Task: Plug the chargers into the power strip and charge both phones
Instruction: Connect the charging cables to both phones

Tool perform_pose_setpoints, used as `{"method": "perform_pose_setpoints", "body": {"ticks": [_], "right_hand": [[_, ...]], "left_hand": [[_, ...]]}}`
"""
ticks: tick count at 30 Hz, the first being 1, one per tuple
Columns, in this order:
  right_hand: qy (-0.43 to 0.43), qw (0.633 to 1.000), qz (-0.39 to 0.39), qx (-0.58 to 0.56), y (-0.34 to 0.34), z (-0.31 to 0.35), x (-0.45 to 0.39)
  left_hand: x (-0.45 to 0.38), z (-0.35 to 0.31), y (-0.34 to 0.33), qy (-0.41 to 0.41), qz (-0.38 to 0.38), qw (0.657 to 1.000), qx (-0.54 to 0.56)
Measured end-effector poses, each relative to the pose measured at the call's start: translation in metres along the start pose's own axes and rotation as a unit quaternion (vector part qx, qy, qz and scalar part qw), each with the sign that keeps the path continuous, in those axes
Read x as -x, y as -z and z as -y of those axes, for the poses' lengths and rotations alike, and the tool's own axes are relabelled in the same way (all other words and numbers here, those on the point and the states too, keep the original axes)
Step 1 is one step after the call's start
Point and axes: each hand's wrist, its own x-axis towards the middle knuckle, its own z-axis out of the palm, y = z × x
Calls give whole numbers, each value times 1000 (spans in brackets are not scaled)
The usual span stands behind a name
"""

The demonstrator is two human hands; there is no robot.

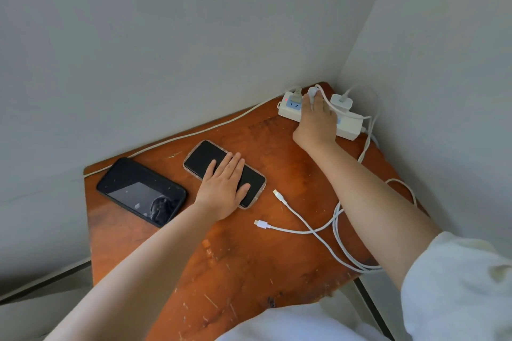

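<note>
Phones are lying near left on the table [249,271]: black phone [141,192], then clear-cased phone [224,173] under the flat, released left hand [224,187]. Loose cable tips [277,193] are waiting just right of it. Far right, the right hand [317,116] is gripping a charger [312,92] over the power strip [321,116], beside the seated charger [341,102].

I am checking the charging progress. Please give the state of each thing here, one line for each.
Power strip: on, red light lit.
White charger: plugged into the strip.
Second charger: in the right hand, over the strip.
Clear-cased phone: screen dark, no cable, left hand flat on it.
Black phone: screen dark, no cable.
Two cable connectors: loose on the table.
</note>
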Motion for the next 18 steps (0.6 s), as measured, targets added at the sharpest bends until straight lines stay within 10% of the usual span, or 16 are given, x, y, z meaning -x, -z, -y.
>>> {"method": "perform_pose_setpoints", "body": {"ticks": [9,18], "right_hand": [[120,992,16,-30,-10,4,78],[113,991,65,-37,-37,-5,156]], "left_hand": [[-6,23,32,-143,169,964,-148],[-7,12,39,-162,117,960,-196]]}}
